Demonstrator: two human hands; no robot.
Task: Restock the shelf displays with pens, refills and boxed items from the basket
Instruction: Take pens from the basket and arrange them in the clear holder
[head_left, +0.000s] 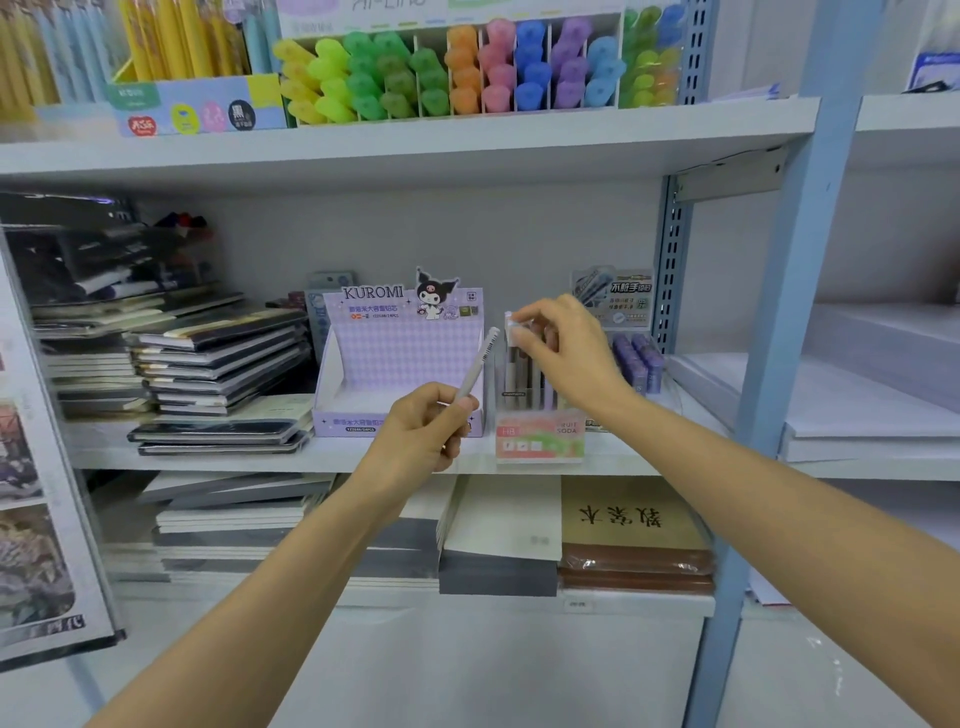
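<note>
My left hand grips a slim white pen that points up and to the right, in front of the purple Kuromi display box, whose tray looks empty. My right hand pinches the pale top of a pen standing in the pink Fruit Soda display box on the middle shelf. Several more pens stand upright in that box, partly hidden by my fingers. The basket is not in view.
Stacked notebooks fill the left of the middle shelf. A lead-refill display stands right of the pink box, beside the blue upright post. Highlighters line the upper shelf. Paper pads lie below.
</note>
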